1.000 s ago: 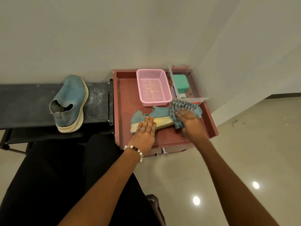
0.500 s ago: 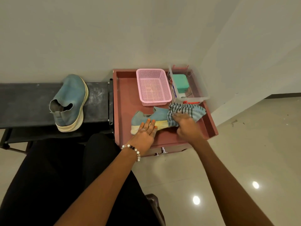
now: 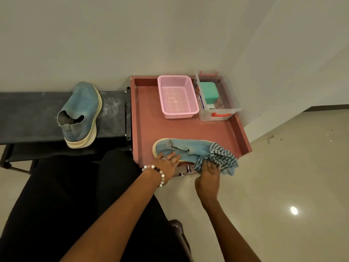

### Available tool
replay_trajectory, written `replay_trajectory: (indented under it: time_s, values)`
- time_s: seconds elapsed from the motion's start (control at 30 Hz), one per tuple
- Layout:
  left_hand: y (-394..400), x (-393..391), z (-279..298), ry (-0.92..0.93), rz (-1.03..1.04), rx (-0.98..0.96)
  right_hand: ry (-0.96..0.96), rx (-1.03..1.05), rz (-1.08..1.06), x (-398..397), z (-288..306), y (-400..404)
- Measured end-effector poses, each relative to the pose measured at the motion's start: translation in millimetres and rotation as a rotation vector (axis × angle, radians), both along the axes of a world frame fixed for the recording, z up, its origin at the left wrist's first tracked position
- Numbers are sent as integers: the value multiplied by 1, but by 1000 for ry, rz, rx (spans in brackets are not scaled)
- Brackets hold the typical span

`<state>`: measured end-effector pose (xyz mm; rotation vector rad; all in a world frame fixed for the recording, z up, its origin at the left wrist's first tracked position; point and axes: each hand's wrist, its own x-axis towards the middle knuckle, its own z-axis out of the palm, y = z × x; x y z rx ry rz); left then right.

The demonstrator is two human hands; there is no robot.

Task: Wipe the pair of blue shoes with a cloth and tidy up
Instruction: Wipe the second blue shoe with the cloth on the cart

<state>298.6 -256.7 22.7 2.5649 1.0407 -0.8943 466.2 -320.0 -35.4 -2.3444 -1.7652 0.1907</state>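
One blue shoe [image 3: 186, 148] with a cream sole lies across the front of the pink tray-top table [image 3: 149, 120], toe to the right. My left hand [image 3: 167, 163] holds its heel end, fingers on the upper. My right hand [image 3: 208, 175] grips a blue-and-white striped cloth [image 3: 221, 159] bunched over the shoe's toe at the table's front edge. The second blue shoe [image 3: 81, 114] rests on the black bench [image 3: 28, 114] to the left, toe pointing away from me.
A pink mesh basket [image 3: 178, 96] and a clear plastic box [image 3: 219, 99] holding a green block stand at the back of the table. White walls close in behind and to the right. Glossy tiled floor [image 3: 283, 186] lies to the right. My black-clad legs fill the lower left.
The shoe has been turned from its side and drawn toward the table's front edge. My right hand with the cloth moved down to the toe; my left hand shifted along the heel.
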Motion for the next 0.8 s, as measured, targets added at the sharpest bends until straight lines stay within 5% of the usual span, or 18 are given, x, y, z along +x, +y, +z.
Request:
replay_trajectory:
  time_s: [0.13, 0.27, 0.4, 0.47, 0.53, 0.63, 0.8]
  values:
    - [8, -20, -5, 0, 353, 63, 136, -7, -9, -46, 15, 16]
    - [18, -16, 1, -142, 434, 56, 549, 2, 3, -51, 37, 32]
    - [27, -1, 2, -281, 351, 130, 1081, 202, -559, -18, 65, 46]
    - [33, 0, -2, -311, 343, 104, 1187, 399, -827, 3, 83, 45]
    - [37, -1, -7, -313, 340, 74, 1161, 563, -829, 13, 99, 41]
    - [38, -2, -14, -259, 346, 61, 1025, 585, -531, 4, 109, 42]
    - [37, -2, -11, -192, 342, 50, 216, 93, 424, -34, 57, 61]
